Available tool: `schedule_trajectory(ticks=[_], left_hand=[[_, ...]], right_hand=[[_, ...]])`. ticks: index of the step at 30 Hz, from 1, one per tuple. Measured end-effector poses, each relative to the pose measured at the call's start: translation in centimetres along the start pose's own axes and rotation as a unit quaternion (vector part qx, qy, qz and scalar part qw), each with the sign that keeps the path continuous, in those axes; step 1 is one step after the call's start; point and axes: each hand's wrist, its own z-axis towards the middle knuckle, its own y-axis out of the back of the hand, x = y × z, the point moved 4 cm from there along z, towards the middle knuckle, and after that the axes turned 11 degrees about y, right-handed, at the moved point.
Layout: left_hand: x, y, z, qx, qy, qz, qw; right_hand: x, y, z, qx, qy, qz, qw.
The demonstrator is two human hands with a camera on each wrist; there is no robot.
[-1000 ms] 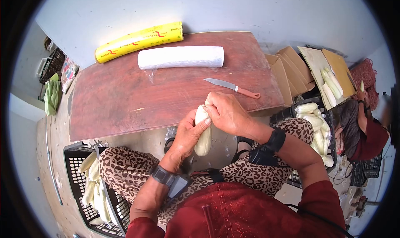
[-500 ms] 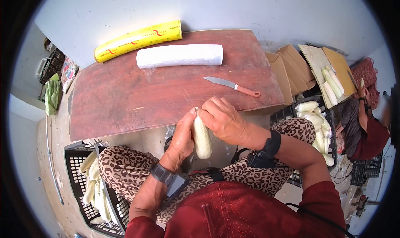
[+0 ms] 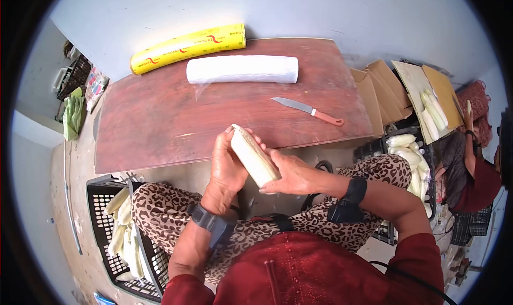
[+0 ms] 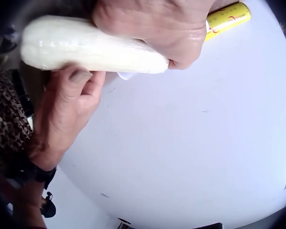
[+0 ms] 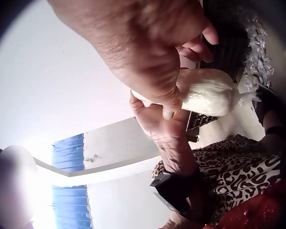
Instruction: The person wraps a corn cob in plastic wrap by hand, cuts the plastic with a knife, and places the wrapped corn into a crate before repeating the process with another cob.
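Note:
An ear of corn with pale kernels is held slantwise between both hands, just off the table's front edge. It has a glossy clear film round it in the left wrist view, where the corn lies nearly level. My left hand grips its upper part from the left, the palm partly hidden by the corn. At the lower end my right hand holds it, thumb on the near side and fingers behind. In the right wrist view a twist of film sticks out from the end of the corn.
A knife with an orange handle lies on the reddish table. Behind it are a white roll and a yellow film roll. Crates of corn stand at left and right. Another person sits far right.
The corn has turned from nearly upright to slanting, top to the left. My right hand has moved from its top to its lower end; the left hand now cradles the upper part.

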Motion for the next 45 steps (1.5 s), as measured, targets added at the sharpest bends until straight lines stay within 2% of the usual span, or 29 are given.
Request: schedule_trajectory(ticks=[2, 3, 6, 10, 19, 22, 23, 26, 29, 32, 35, 38, 41, 44, 45], left_hand=[[-0.4, 0.3, -0.1, 0.006, -0.008, 0.018, 1.0], [-0.4, 0.3, -0.2, 0.007, -0.008, 0.021, 1.0], [-1.2, 1.0, -0.2, 0.024, -0.016, 0.03, 0.999], [-1.9, 1.1, -0.8, 0.03, -0.044, 0.063, 0.997], [-3.8, -0.9, -3.1, 0.108, -0.087, 0.061, 0.988], [-4.8, -2.1, -4.2, 0.124, -0.114, 0.088, 0.982], [-5.3, -2.4, -4.4, 0.122, -0.105, 0.095, 0.982], [-6.2, -2.5, -4.3, 0.116, -0.103, 0.126, 0.98], [-7.4, -3.6, -5.0, 0.091, -0.066, 0.17, 0.979], [-9.2, -2.6, -5.0, 0.056, 0.009, 0.226, 0.973], [-10.5, -2.4, -5.0, 0.02, 0.04, 0.317, 0.947], [-10.4, -2.7, -5.2, 0.01, 0.022, 0.38, 0.925], [-8.6, -2.6, -4.8, 0.007, 0.0, 0.394, 0.919], [-7.2, -2.3, -4.3, -0.02, -0.002, 0.466, 0.884], [-7.0, -2.5, -4.4, -0.019, -0.015, 0.487, 0.873]], right_hand=[[0.2, -0.7, -0.2, 0.059, -0.047, 0.025, 0.997], [0.5, -0.7, 0.0, 0.047, -0.008, 0.019, 0.999], [0.6, -0.1, -0.1, 0.068, -0.052, 0.021, 0.996], [0.0, 1.1, 0.3, 0.027, -0.005, -0.013, 1.0], [1.2, 4.8, 0.7, -0.048, 0.123, -0.067, 0.989], [1.8, 6.2, 0.9, -0.062, 0.146, -0.027, 0.987], [2.0, 6.5, 0.9, -0.059, 0.133, -0.003, 0.989], [2.1, 7.0, 1.1, -0.088, 0.183, 0.028, 0.979], [1.9, 8.2, 0.9, -0.128, 0.176, 0.006, 0.976], [2.5, 9.5, 0.8, -0.128, 0.162, 0.039, 0.978], [2.7, 10.1, 0.7, -0.115, 0.138, 0.058, 0.982], [2.4, 10.2, 0.8, -0.106, 0.139, 0.041, 0.984], [2.4, 10.4, 1.0, -0.108, 0.157, 0.025, 0.981], [2.0, 10.5, 1.3, -0.129, 0.177, -0.046, 0.975], [2.0, 10.4, 1.4, -0.121, 0.166, -0.035, 0.978]])
